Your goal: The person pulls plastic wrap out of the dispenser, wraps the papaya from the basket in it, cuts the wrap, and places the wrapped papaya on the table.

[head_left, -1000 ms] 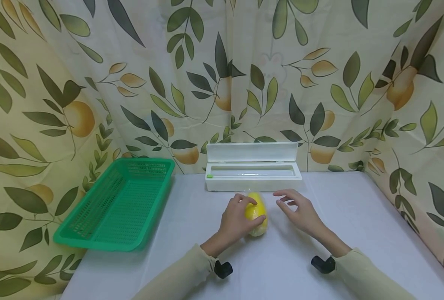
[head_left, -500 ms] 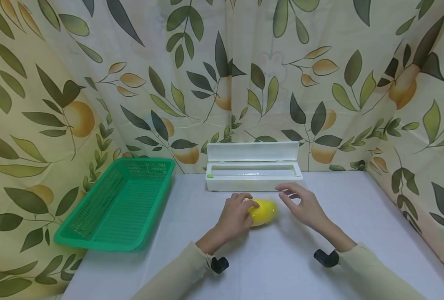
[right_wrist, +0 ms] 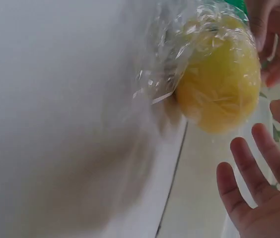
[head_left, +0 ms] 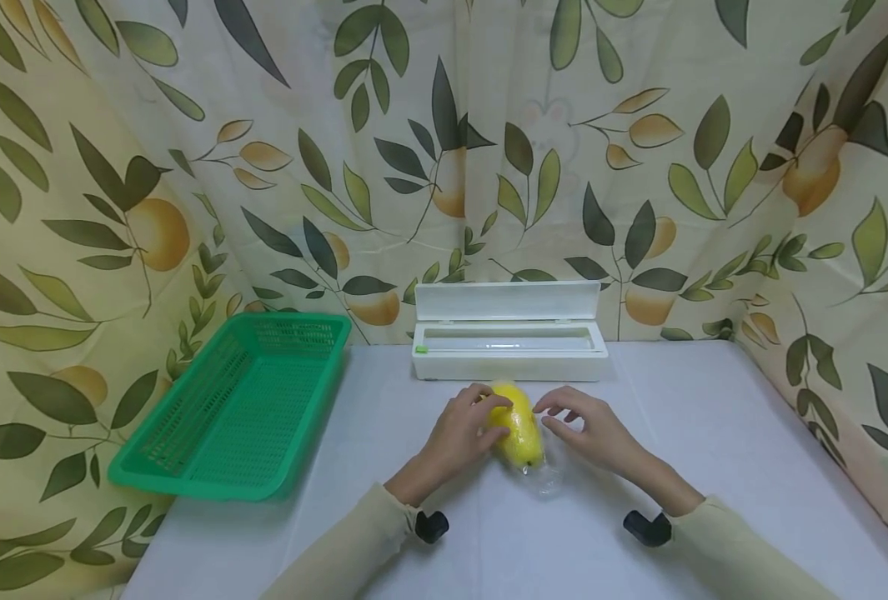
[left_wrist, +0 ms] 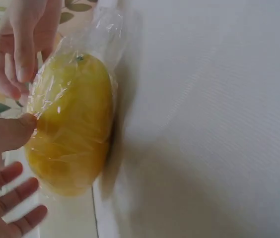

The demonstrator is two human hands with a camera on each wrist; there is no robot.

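A yellow oval fruit [head_left: 517,429] wrapped in clear cling film lies on the white cloth in the head view. Loose film [head_left: 543,480] trails from its near end, where a small green stem spot shows in the left wrist view. My left hand [head_left: 462,429] holds the fruit from the left, its thumb [left_wrist: 27,121] against the wrapped side; some of the fingers' contact is hidden. To the right of the fruit is my right hand [head_left: 586,425], its fingers loosely bent and spread, fingertips [right_wrist: 239,146] close beside the fruit and holding nothing.
Behind the hands stands a white cling film box [head_left: 511,367] with its lid raised and a roll inside. A green plastic basket [head_left: 267,487] sits at the left. Patterned curtains [head_left: 301,167] close in the back and sides.
The fruit swung round to point right, then turned back lengthwise with its stem end and loose film toward me. My right hand moved away a little, then came in closer to it.
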